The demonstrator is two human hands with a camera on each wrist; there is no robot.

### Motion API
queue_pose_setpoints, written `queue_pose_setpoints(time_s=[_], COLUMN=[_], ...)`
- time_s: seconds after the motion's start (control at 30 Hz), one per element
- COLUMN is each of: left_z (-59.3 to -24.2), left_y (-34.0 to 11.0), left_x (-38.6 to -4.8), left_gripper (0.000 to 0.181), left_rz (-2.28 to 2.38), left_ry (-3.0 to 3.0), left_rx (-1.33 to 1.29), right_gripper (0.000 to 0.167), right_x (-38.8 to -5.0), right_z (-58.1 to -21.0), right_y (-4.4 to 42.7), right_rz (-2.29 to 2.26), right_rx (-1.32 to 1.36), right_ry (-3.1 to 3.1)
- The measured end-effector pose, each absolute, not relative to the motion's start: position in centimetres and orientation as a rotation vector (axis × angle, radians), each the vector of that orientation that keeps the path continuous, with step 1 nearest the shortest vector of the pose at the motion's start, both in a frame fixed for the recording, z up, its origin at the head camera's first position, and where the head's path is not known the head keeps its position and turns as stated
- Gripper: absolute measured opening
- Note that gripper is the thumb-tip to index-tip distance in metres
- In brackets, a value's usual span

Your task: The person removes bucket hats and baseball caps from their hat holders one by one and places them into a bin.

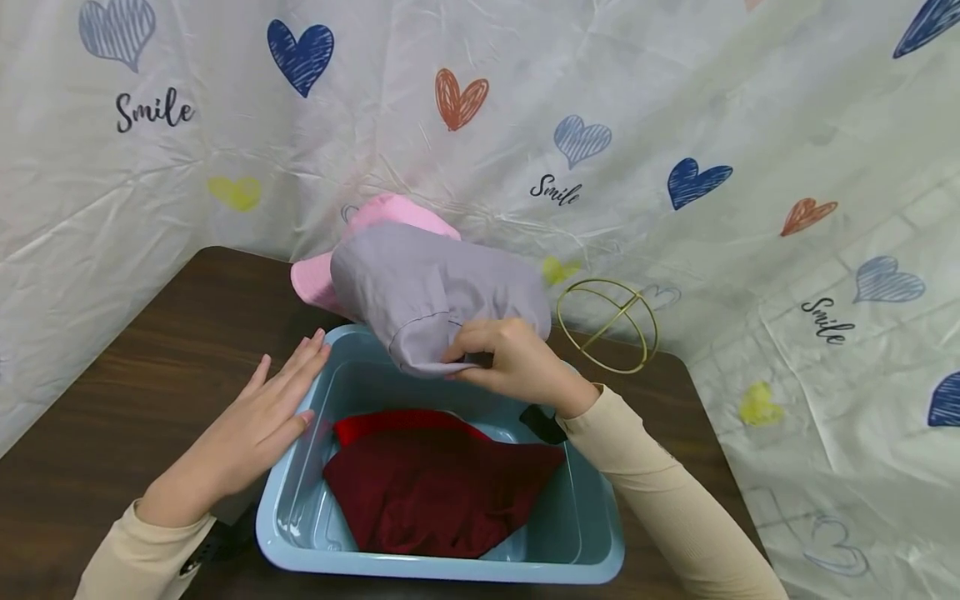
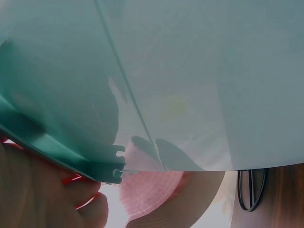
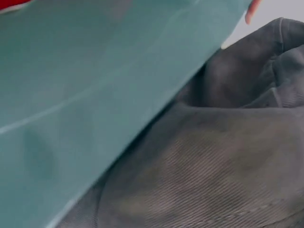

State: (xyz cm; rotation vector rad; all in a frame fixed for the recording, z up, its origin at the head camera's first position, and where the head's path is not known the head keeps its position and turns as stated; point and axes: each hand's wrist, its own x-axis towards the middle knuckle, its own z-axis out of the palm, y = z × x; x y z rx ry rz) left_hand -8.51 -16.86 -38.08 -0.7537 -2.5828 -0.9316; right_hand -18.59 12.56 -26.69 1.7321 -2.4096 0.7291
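My right hand (image 1: 517, 358) pinches the near edge of a soft grey fabric cap (image 1: 442, 283), fingers above and thumb beneath, at the far rim of a glossy light-blue rectangular plastic basin (image 1: 438, 568). My left hand (image 1: 262, 421) lies with fingers extended along the basin's left rim, gripping nothing. A dark-red fabric cap (image 1: 450, 492) lies inside the basin. Behind the grey cap, partly hidden, is a pink cap (image 1: 397, 212); to its right stands a round gold wire frame (image 1: 611, 322). The basin rests on the dark wood-grained worktop (image 1: 112, 392).
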Motion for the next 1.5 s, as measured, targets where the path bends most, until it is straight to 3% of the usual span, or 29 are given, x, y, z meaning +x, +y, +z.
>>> queue_pose_setpoints(time_s=[0.57,0.9,1.5], left_z=[-38.0,-38.1,-38.1], left_y=[-16.8,-16.8,-16.8], left_x=[-8.5,-8.5,-8.5], left_gripper=[0.066,0.067,0.066], left_rz=[-0.942,-0.948,-0.96], left_ry=[-2.569,-2.565,-2.563], left_rx=[-0.763,-0.763,-0.761], right_gripper=[0.009,0.012,0.014], right_x=[-15.5,-14.8,-13.7], right_z=[-28.9,-29.2,-30.2], right_y=[13.2,13.7,13.5], right_rz=[0.569,0.502,0.112], right_rx=[1.641,1.479,1.681], right_ry=[-2.645,-2.367,-2.291])
